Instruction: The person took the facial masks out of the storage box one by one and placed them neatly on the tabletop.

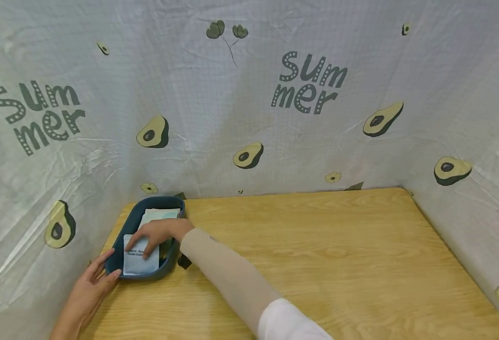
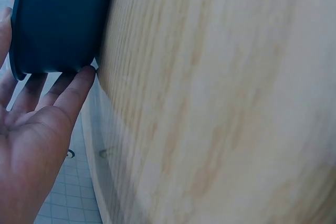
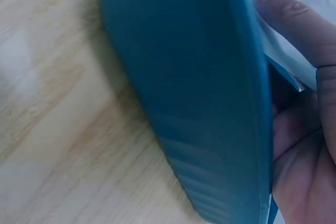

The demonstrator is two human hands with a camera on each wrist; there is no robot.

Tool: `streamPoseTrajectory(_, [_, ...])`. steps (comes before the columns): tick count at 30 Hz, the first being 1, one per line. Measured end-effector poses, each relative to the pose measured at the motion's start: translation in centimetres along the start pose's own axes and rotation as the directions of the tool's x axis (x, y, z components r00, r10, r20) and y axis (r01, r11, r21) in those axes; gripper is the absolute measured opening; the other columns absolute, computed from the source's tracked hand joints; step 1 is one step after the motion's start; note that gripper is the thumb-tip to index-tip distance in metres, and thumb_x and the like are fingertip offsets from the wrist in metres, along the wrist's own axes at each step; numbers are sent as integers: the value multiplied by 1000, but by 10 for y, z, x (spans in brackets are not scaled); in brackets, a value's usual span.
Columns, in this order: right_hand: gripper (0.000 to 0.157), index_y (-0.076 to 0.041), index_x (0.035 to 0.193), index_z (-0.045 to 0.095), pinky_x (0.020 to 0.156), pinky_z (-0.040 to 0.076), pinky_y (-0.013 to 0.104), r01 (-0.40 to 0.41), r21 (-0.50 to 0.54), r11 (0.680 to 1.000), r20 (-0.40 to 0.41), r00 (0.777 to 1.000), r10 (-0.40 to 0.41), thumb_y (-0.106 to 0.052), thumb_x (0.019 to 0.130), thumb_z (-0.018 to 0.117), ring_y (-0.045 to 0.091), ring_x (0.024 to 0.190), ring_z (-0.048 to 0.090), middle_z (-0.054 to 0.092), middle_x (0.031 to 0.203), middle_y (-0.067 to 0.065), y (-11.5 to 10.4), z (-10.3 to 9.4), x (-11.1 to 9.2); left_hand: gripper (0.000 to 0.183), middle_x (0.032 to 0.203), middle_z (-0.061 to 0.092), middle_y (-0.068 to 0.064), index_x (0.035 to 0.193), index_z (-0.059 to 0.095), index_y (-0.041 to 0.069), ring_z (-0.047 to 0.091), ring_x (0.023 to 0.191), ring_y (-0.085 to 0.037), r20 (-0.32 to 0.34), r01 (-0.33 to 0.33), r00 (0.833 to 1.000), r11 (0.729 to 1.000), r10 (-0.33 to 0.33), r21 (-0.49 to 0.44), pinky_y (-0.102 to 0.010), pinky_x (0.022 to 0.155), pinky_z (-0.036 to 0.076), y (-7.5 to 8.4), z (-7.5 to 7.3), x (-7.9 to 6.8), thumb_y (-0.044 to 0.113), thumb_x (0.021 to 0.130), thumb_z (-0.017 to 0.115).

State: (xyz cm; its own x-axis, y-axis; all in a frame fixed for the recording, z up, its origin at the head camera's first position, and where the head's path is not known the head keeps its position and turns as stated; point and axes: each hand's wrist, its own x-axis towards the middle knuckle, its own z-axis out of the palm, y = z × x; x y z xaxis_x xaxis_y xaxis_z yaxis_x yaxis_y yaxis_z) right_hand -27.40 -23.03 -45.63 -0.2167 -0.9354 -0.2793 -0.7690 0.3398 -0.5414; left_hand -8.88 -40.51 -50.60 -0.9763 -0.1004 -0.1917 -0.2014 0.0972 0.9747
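At the left end of the table stands a dark blue, rounded plastic bin. My left hand holds its near left corner, thumb at the front rim and fingers along the outer side wall. That same grip shows in the left wrist view, where the fingers lie against the wall. Over the bin, my right hand reaches in from the right and rests spread fingers on a pale, square packet with small dark print. In the right wrist view, its thumb extends past the rim.
Behind my right hand, a whitish sheet or packet lies in the bin. A small black object sits against the bin's right side. Wood-grain table stretches right. Avocado-printed sheeting walls the back and both sides.
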Motion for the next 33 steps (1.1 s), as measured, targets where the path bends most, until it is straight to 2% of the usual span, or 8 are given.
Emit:
streamPoseTrajectory(4, [59,-38,148,53,103,26,6,-11,-64,998,10,1000,12,-30,94,75,-9,131,39,47,151,-19,-4,0,-5,77,165,-19,-24,165,13,14,-2,145,-55,-2,-10,1000,1000,10,5,-4,84,45,0,1,2,7,104,59])
streamPoseTrajectory(11, [61,-41,149,51,93,35,7,-1,-33,999,-136,991,-4,-33,94,75,-7,120,46,50,148,-18,2,-10,-22,80,164,-22,-22,165,12,18,-3,146,-53,-12,20,1000,999,-19,50,-3,81,45,4,-1,5,12,103,61])
streamPoseTrajectory(16, [60,-41,149,51,98,31,8,9,-6,1000,-225,974,-10,-37,94,74,-7,129,41,45,154,-18,10,-14,-38,86,165,-21,-21,165,8,14,-4,147,-55,-23,74,997,989,-71,129,-3,78,45,5,-4,7,19,101,66])
streamPoseTrajectory(21, [60,-41,149,52,94,35,8,27,29,999,-290,957,-18,-38,93,74,-6,125,45,45,154,-16,18,-14,-54,91,166,-14,-22,165,5,12,-7,148,-51,-55,113,993,970,-103,217,-1,77,43,3,-4,6,31,100,67])
streamPoseTrajectory(25, [59,-39,149,52,94,35,7,59,75,995,-331,943,-31,-35,94,74,-6,125,44,46,154,-14,25,-15,-70,87,167,-14,-20,165,6,16,-13,148,-47,-43,76,997,978,-69,193,0,77,41,0,-3,3,30,102,64])
streamPoseTrajectory(29, [58,-34,149,53,98,35,8,103,128,986,-364,930,-50,-32,95,74,-5,127,44,45,156,-12,32,-15,-89,80,167,-18,-15,165,8,17,-19,147,-42,-22,16,1000,988,-13,151,0,79,40,-3,-3,0,21,104,61])
streamPoseTrajectory(33, [57,-31,148,55,94,39,10,131,149,980,-404,913,-60,-30,94,75,-3,117,49,50,152,-12,39,-14,-108,78,166,-21,-14,165,8,16,-21,147,-38,-17,-3,1000,989,5,151,2,79,39,-4,-3,0,18,105,59])
